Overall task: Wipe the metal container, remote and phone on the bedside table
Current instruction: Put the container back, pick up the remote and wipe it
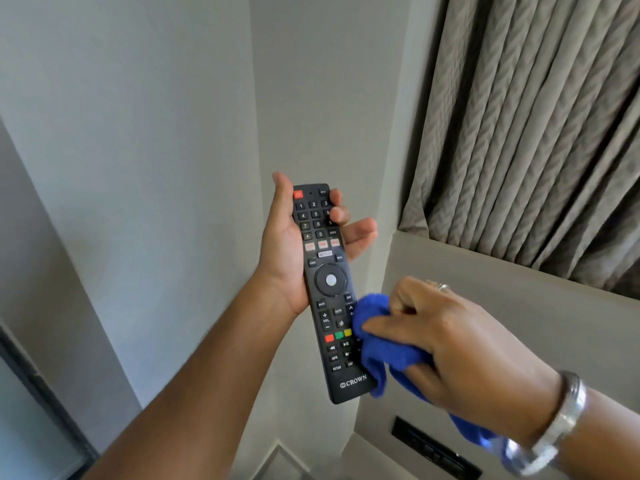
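The left hand (291,244) grasps the black remote (329,292), palm behind it, thumb at its 9 o'clock edge and fingers curling round the 3 o'clock edge near the number keys. The remote is held up in the air before a grey wall (138,150), buttons facing the camera. At its 4 o'clock, the right hand (460,344) clenches a bunched blue cloth (384,344) that touches the remote's lower right edge. Pleated curtains (536,126) hang at 1 o'clock.
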